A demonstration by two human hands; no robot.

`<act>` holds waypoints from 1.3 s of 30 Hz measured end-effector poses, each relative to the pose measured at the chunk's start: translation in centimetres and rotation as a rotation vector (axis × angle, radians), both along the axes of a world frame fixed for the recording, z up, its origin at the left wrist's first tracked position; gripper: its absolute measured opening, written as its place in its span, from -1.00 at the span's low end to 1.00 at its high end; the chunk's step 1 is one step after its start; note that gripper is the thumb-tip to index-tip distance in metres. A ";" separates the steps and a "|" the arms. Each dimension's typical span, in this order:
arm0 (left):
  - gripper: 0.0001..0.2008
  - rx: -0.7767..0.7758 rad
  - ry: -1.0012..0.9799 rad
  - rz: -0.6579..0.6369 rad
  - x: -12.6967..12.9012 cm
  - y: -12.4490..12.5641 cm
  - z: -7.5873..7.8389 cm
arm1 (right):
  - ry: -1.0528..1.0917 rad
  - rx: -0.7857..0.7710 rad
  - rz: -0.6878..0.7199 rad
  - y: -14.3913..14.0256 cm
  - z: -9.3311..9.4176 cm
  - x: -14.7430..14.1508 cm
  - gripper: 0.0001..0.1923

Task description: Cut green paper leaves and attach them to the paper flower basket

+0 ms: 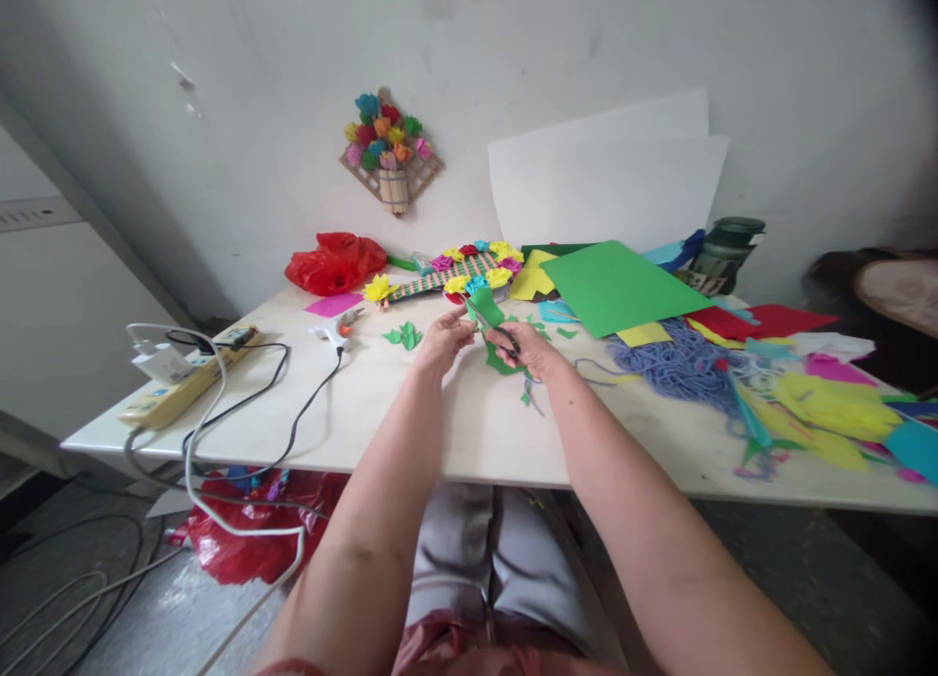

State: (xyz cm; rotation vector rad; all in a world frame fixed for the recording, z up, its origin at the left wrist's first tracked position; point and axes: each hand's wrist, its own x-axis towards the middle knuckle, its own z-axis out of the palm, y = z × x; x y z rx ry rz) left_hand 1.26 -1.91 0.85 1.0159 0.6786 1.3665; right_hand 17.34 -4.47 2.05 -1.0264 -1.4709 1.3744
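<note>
My right hand (522, 350) is closed around the dark handles of a pair of scissors (505, 340), whose blades point up and left across a piece of green paper (486, 307). My left hand (448, 340) pinches the green paper near the blades. Green scraps lie on the table under and beside my hands. Left of my left hand is a small cluster of cut green leaves (404, 336). Just beyond my hands lies a woven, fan-like craft piece (429, 281) edged with colourful paper flowers.
A glue gun (333, 332) and a power strip (187, 383) with trailing cords are on the left. Green sheet (622, 287), blue-grey yarn (670, 363) and coloured paper scraps cover the right. A dark green bottle (725, 256) stands behind; a red bag (335, 263) lies back left.
</note>
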 end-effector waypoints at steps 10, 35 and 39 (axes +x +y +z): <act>-0.46 -0.014 -0.021 -0.003 0.0 0.0 -0.1 | -0.002 0.016 -0.030 0.0 -0.2 -0.3 -0.70; -0.49 -0.038 -0.030 -0.018 -0.1 0.4 -0.6 | -0.051 0.078 -0.129 0.6 -0.7 -0.9 -0.70; -0.61 -0.049 -0.009 0.038 -0.2 0.5 -0.7 | 0.001 0.048 -0.167 0.8 -0.7 -0.8 -0.72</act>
